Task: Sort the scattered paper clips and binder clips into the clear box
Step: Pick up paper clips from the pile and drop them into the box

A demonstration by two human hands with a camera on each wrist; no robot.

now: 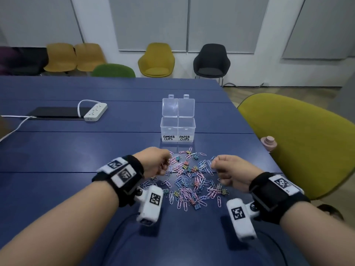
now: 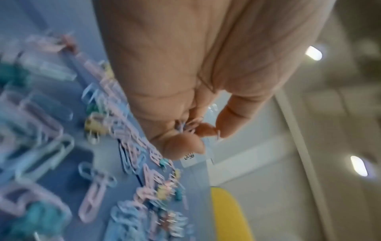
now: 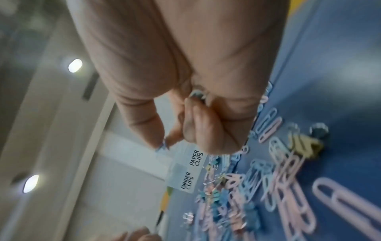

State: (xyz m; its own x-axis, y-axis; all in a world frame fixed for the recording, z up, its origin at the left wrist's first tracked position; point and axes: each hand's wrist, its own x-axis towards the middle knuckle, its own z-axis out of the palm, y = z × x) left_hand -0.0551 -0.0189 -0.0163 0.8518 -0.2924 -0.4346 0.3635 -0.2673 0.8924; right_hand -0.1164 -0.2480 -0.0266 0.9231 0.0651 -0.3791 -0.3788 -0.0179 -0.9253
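A heap of pink and blue paper clips mixed with small coloured binder clips (image 1: 192,179) lies on the blue table (image 1: 76,150). Behind it stands the clear box (image 1: 177,129), lid up, with compartments labelled BINDER CLIPS at left and PAPER CLIPS at right. My left hand (image 1: 165,162) hovers at the heap's left edge, fingers curled round several paper clips (image 2: 188,126). My right hand (image 1: 215,167) hovers at the heap's right edge, pinching a blue paper clip (image 3: 161,146) between thumb and finger, with more clips (image 3: 196,95) tucked in the curled fingers.
A white power strip (image 1: 95,111) with its cable and a flat black pad (image 1: 55,113) lie at the far left. An olive chair (image 1: 307,143) stands close at the right table edge, with a pink bottle (image 1: 269,143) beside it. More chairs line the back wall.
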